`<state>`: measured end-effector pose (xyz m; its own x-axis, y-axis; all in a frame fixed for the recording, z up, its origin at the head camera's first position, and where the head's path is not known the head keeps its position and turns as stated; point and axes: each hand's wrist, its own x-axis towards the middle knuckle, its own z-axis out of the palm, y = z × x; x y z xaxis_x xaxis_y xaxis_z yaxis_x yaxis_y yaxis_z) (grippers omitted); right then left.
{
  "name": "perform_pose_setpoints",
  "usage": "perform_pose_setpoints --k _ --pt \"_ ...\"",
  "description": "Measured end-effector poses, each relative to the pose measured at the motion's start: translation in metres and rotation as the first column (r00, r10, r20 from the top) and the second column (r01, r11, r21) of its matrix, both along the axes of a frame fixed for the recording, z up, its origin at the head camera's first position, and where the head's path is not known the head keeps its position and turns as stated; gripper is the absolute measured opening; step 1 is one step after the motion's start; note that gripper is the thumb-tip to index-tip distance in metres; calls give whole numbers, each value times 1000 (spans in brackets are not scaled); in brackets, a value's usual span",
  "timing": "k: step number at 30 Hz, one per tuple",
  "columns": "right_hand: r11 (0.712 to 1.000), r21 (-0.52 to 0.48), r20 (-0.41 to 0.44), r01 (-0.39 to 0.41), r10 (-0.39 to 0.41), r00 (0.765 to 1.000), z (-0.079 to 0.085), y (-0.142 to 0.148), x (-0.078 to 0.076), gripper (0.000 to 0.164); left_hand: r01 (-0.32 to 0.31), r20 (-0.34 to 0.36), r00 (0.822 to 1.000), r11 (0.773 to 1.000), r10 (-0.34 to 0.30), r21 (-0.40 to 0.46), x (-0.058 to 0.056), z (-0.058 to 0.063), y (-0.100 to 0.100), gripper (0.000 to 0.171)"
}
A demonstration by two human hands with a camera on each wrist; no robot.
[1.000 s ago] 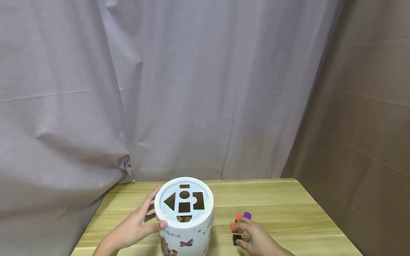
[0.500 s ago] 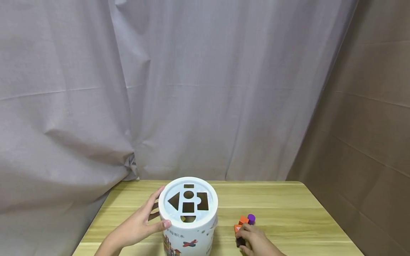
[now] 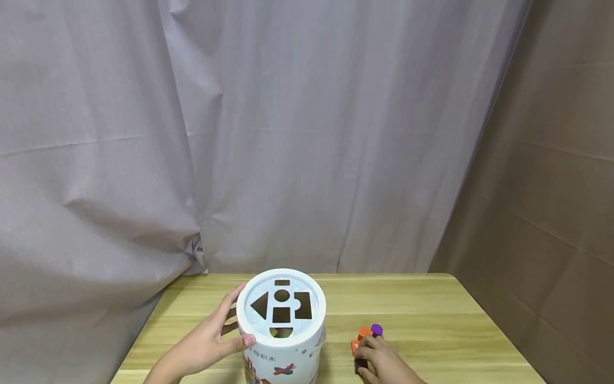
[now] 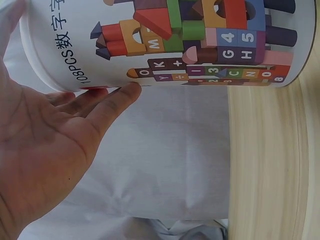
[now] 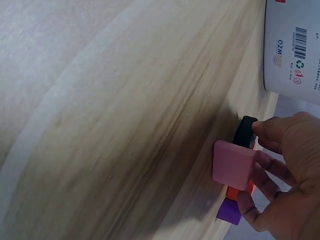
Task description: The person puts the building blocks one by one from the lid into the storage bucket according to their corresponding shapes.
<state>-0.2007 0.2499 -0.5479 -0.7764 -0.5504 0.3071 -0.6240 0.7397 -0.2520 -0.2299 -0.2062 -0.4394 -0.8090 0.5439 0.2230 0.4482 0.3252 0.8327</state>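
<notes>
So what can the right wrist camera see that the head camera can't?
Only the right wrist view shows the barcode on the white tub.

Only the head view shows the left hand and the square hole in the tub's lid.

Both show the tub, right hand, purple block, black block and wooden table.

At the head view's six o'clock is one tub (image 3: 283,356) with six lid openings (image 3: 281,315), and at five, two orange blocks (image 3: 365,333), one purple block (image 3: 377,329), one dark block (image 3: 360,364), one pink block (image 5: 233,165).
</notes>
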Motion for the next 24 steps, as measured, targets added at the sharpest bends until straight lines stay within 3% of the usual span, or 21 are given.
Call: perform_pose_setpoints --k 4,8,14,24 --pt "999 -16 5 -33 33 999 -1 1 0 16 -3 -11 1000 1000 3 -3 0 -2 0 104" --pt "999 -35 110 -16 20 994 5 0 1 14 -6 -27 1000 1000 6 -10 -1 -3 0 104" --pt "997 -43 257 59 -47 965 16 -1 2 16 -12 -19 1000 1000 12 -13 -3 -3 0 103" --pt "998 -7 234 62 -58 971 14 0 0 18 -7 -34 999 1000 6 -9 -1 -4 -1 105"
